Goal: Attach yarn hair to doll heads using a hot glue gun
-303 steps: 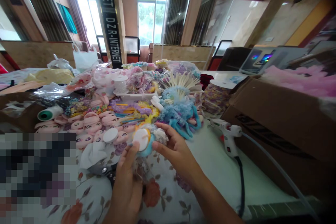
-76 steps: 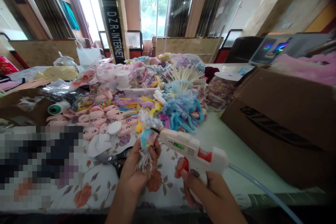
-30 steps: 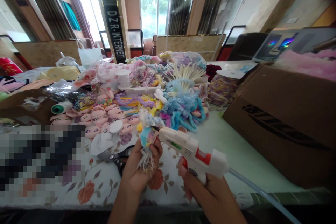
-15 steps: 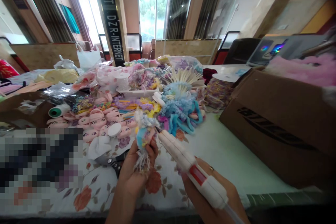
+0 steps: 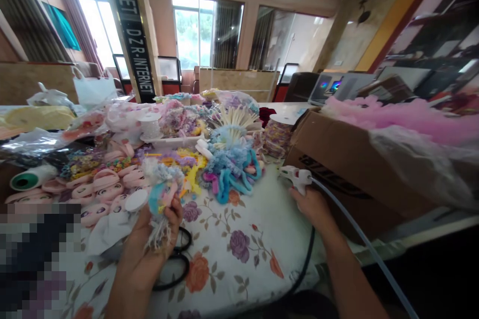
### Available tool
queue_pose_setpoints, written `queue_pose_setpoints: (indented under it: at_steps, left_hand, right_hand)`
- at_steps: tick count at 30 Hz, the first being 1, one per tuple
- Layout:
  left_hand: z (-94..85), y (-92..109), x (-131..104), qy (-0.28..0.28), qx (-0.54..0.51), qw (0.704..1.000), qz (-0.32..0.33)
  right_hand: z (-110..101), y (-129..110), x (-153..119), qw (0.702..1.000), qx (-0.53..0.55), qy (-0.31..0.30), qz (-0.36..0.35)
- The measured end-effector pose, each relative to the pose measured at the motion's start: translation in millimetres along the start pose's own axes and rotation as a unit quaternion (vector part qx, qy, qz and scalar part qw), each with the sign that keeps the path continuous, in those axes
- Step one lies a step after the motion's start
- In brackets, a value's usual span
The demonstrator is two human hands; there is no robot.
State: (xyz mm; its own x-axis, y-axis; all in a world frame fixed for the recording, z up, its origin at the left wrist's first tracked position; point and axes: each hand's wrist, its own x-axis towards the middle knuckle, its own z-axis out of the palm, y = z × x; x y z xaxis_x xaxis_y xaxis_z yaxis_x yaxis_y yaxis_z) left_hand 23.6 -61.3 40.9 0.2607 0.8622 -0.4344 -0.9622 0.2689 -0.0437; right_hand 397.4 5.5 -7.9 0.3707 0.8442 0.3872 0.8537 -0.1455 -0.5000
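Observation:
My left hand (image 5: pixel 138 239) is closed round a small fluffy doll-like piece (image 5: pixel 161 197) in pale blue, pink and yellow, with white strings hanging from its lower end. Black scissor handles (image 5: pixel 182 268) lie on the cloth just beside that hand. Over at the right, my right hand (image 5: pixel 314 208) grips a white glue gun (image 5: pixel 298 177) by its handle, close to the cardboard box. The gun's nozzle points away to the left, and a translucent glue stick (image 5: pixel 359 234) trails from its back. Between the two hands stretches the flowered tablecloth (image 5: pixel 220 224).
Several pink doll faces (image 5: pixel 108 190) lie at the left with a thread spool (image 5: pixel 32 178). Blue fluffy yarn with pale sticks (image 5: pixel 234 139) sits mid-table, near a spool of multicoloured yarn (image 5: pixel 277 134). The cardboard box (image 5: pixel 337 159) stands at the right, pink fluff on top.
The glue gun has moved from beside the doll-like piece to the right, near the box, in my right hand. The view has turned right; my left hand still holds the piece.

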Motion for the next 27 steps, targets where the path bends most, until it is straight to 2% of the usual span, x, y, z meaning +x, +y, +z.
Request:
queue_pose_setpoints:
  at_steps: [4,8,11,14,17,19,22,23,25,27]
  left_hand:
    - [-2.7,-6.6,4.3,0.024,0.013,1.0,0.002]
    - [0.1,-13.1,7.7,0.027,0.023,0.999,-0.008]
    - [3.7,-16.8,9.1,0.034,0.021,0.999,-0.031]
    - [5.0,-18.8,10.4,0.03,0.017,0.999,-0.038]
    - [2.7,-19.3,12.8,0.018,0.009,0.999,-0.045]
    - [0.4,-19.5,14.4,0.011,0.008,0.999,-0.051]
    - [-1.0,-21.2,14.3,-0.001,0.019,0.999,-0.043]
    - [-0.8,-22.2,13.4,-0.001,0.032,0.999,-0.037]
    - [0.3,-24.2,10.9,-0.001,0.093,0.996,0.005]
    - [1.0,-24.7,8.7,-0.01,0.209,0.971,0.115]
  right_hand:
    - [13.0,5.0,10.7,0.998,-0.007,-0.059,0.018]
    - [13.1,3.0,11.4,0.996,-0.013,-0.088,0.026]
    - [8.3,2.9,3.5,0.994,-0.022,-0.094,0.041]
    - [2.5,-1.3,-18.4,0.992,-0.067,-0.087,0.058]
    - [-4.0,-17.0,-51.0,0.99,-0.123,-0.056,0.042]
    - [-9.5,-34.8,-70.2,0.992,-0.12,0.016,-0.034]
    - [-19.0,-66.1,-84.3,0.986,-0.041,0.101,-0.122]
    - [-21.8,-75.7,-85.3,0.985,-0.013,0.107,-0.132]
    - [-25.8,-90.6,-84.6,0.988,0.046,0.073,-0.129]
    - [-26.6,-99.3,-83.8,0.988,0.108,0.014,-0.113]
